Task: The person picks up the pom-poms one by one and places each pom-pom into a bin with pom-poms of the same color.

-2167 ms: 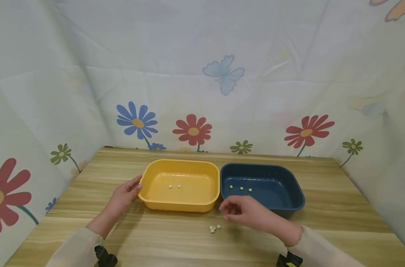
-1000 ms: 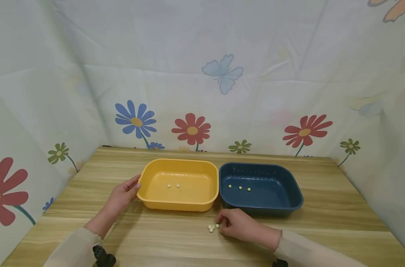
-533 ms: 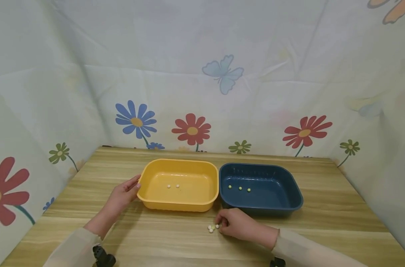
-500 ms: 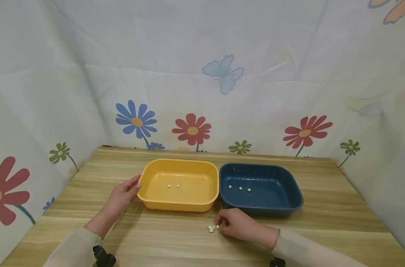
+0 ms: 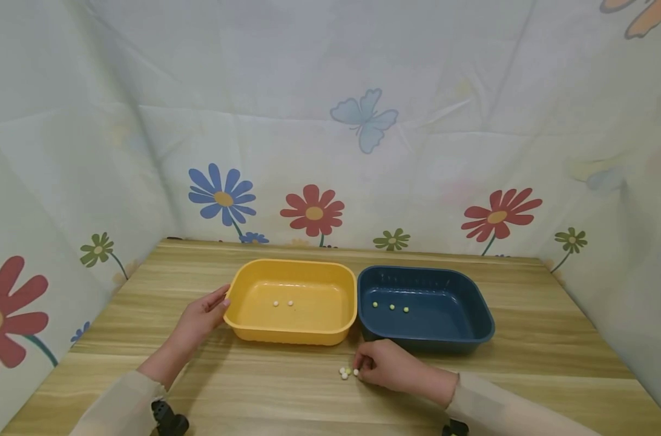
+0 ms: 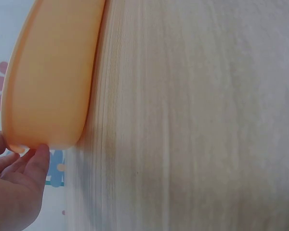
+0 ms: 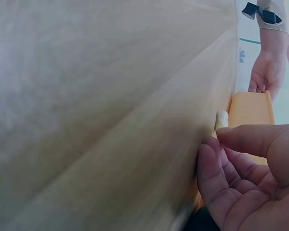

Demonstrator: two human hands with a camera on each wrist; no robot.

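Observation:
My left hand point(image 5: 200, 316) grips the left rim of a yellow plastic basin point(image 5: 292, 339), thumb and fingers on either side of the edge. In the right wrist view, the thumb and index fingertip of my right hand point(image 7: 250, 178) come together low over the table. The head view puts a small white ball point(image 5: 356, 372) right at those fingertips, partly covered by them. Just left of it lie several more little balls point(image 5: 344, 376), white ones and a yellow-green one. Two white balls point(image 5: 290, 303) sit inside the yellow basin.
A dark blue basin point(image 5: 445, 327) stands against the yellow one's right side, with three yellow-green balls point(image 5: 392, 307) in it. Both basins rest on a wood-grain table point(image 5: 276, 387). Behind it hangs a flower-printed cloth point(image 5: 445, 157).
My right hand has come down and left from the blue basin's front edge to the loose balls. Since then the ball at its fingertips has shifted slightly nearer. The left hand has kept its place.

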